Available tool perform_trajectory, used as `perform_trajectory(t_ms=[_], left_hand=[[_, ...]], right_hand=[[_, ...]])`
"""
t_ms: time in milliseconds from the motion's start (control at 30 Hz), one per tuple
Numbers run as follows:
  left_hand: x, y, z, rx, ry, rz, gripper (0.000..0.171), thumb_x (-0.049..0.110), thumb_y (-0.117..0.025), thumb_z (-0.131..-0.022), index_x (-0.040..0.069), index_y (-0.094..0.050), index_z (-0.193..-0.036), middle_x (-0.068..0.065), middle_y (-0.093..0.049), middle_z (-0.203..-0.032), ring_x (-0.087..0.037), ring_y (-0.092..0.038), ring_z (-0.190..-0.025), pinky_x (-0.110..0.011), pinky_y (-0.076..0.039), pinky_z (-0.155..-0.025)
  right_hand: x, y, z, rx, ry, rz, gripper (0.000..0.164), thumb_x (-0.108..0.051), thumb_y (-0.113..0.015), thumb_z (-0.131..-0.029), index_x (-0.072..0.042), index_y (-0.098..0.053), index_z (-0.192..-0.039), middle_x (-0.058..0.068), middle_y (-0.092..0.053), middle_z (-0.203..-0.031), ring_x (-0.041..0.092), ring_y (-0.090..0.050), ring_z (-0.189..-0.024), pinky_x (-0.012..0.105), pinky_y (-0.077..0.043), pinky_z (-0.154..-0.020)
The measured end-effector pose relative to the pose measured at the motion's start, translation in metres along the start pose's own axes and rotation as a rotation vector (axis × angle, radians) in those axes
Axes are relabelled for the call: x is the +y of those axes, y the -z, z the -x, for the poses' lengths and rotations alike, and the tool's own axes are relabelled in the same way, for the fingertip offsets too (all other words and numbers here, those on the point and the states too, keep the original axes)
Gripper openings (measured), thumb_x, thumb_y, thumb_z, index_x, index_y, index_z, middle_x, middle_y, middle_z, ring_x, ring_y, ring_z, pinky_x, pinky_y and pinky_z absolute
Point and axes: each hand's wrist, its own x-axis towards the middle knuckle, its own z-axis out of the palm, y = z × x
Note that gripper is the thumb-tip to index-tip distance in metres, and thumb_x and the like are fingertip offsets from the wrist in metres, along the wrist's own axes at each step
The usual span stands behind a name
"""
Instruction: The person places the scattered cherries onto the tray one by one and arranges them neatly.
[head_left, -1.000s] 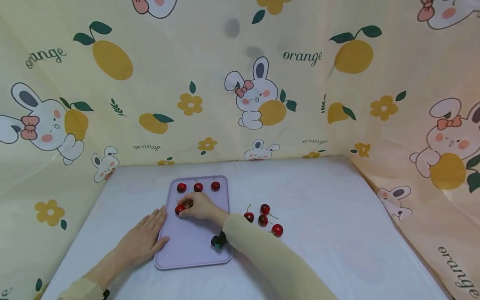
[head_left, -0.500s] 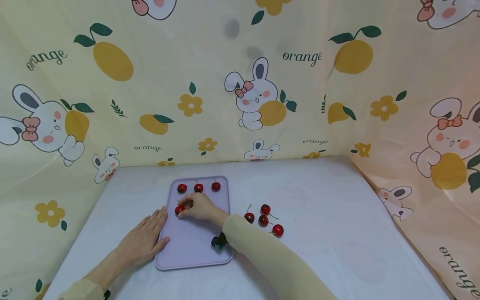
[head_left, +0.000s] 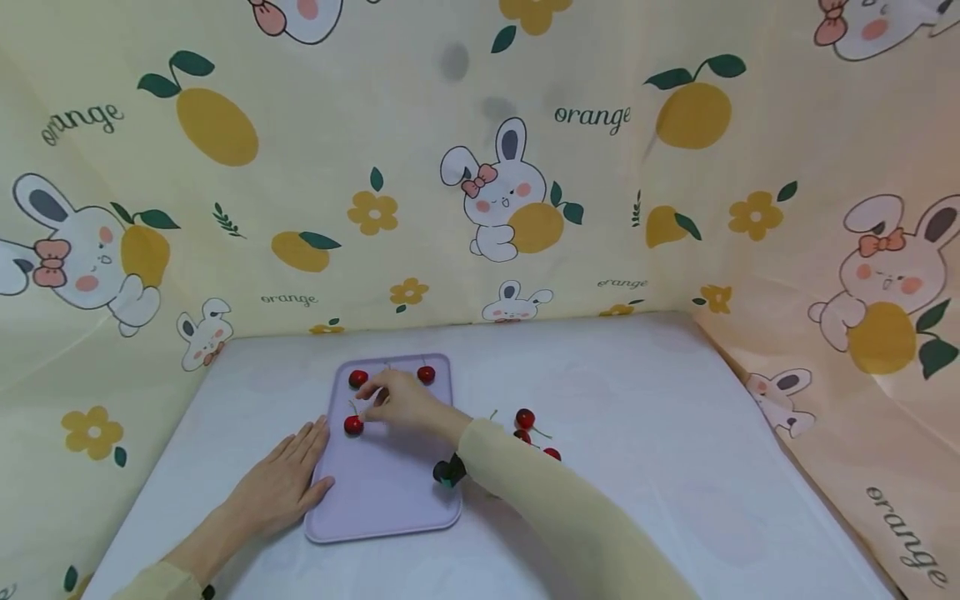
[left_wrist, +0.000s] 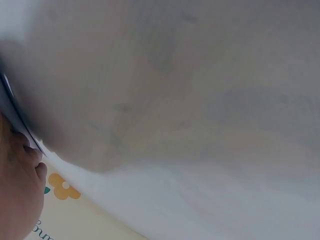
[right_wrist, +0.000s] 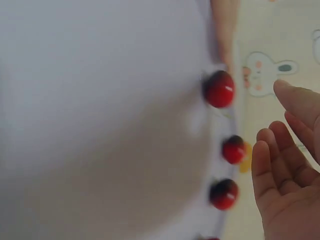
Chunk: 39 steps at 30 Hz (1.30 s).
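A shallow lilac tray (head_left: 382, 504) lies on the white table. My left hand (head_left: 279, 477) rests with straight fingers along its left rim. A red cherry (head_left: 353, 426) sits upright on the tray near that rim, its stem pointing up. Just up and right of it hovers my right hand (head_left: 405, 404), thumb and fingers apart in the right wrist view, with nothing between them. Along the far end are a left cherry (head_left: 358, 379) and a right cherry (head_left: 426, 374); the middle one hides behind my right hand, only its stem showing. The left wrist view catches just my left fingers and tray edge.
Right of the tray several loose cherries (head_left: 525, 418) lie on the table, some partly covered by my right sleeve (head_left: 555, 492). A dark wrist camera (head_left: 448, 472) hangs under my right wrist, over the tray. A printed cloth (head_left: 420, 150) stands behind and at both sides.
My right hand has let go of the cherry near the left rim and risen up and right of it. The cherry stays on the tray. My left hand keeps its place.
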Motion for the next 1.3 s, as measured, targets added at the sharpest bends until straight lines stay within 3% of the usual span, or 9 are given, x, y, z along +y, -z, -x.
perform_trajectory(t_ms=[267, 567, 733, 1000, 1300], left_hand=[[0.000, -0.002, 0.001, 0.001, 0.003, -0.001, 0.080, 0.048, -0.057, -0.103, -0.008, -0.038, -0.156, -0.023, -0.037, -0.164, -0.043, -0.037, -0.150, -0.057, -0.036, -0.119], [0.000, -0.004, 0.002, 0.005, 0.001, -0.002, 0.078, 0.046, -0.057, -0.103, -0.009, -0.038, -0.155, -0.024, -0.036, -0.164, -0.044, -0.036, -0.150, -0.058, -0.035, -0.119], [-0.001, -0.005, 0.001, 0.020, -0.008, -0.003, 0.078, 0.046, -0.058, -0.102, -0.009, -0.039, -0.155, -0.025, -0.037, -0.163, -0.045, -0.038, -0.148, -0.058, -0.037, -0.118], [-0.001, -0.005, 0.000, 0.016, -0.006, 0.001, 0.079, 0.045, -0.058, -0.102, -0.009, -0.038, -0.155, -0.024, -0.037, -0.164, -0.044, -0.037, -0.149, -0.057, -0.036, -0.119], [0.001, 0.000, 0.001, 0.000, -0.001, -0.003, 0.078, 0.045, -0.057, -0.103, -0.009, -0.038, -0.155, -0.024, -0.036, -0.164, -0.043, -0.037, -0.150, -0.056, -0.035, -0.120]], right_hand=[[-0.003, 0.049, 0.022, 0.018, 0.115, 0.068, 0.029, -0.014, -0.081, -0.092, -0.009, -0.075, -0.120, 0.006, -0.071, -0.114, 0.016, -0.067, -0.096, 0.017, -0.054, -0.082], [0.035, 0.105, 0.061, 0.023, 0.131, 0.159, 0.026, -0.010, -0.079, -0.093, -0.008, -0.074, -0.118, 0.009, -0.071, -0.116, 0.024, -0.069, -0.101, 0.023, -0.058, -0.084], [0.059, 0.130, 0.089, 0.044, 0.091, 0.214, 0.023, -0.010, -0.079, -0.093, -0.007, -0.075, -0.116, 0.008, -0.072, -0.113, 0.021, -0.070, -0.097, 0.026, -0.059, -0.083], [0.096, 0.151, 0.134, 0.025, -0.055, 0.203, 0.025, -0.008, -0.075, -0.095, -0.004, -0.073, -0.119, 0.012, -0.071, -0.116, 0.023, -0.068, -0.100, 0.032, -0.059, -0.086], [0.119, 0.151, 0.162, 0.000, -0.089, 0.194, 0.023, -0.011, -0.078, -0.093, -0.007, -0.075, -0.116, 0.003, -0.072, -0.111, 0.016, -0.067, -0.091, 0.027, -0.057, -0.079]])
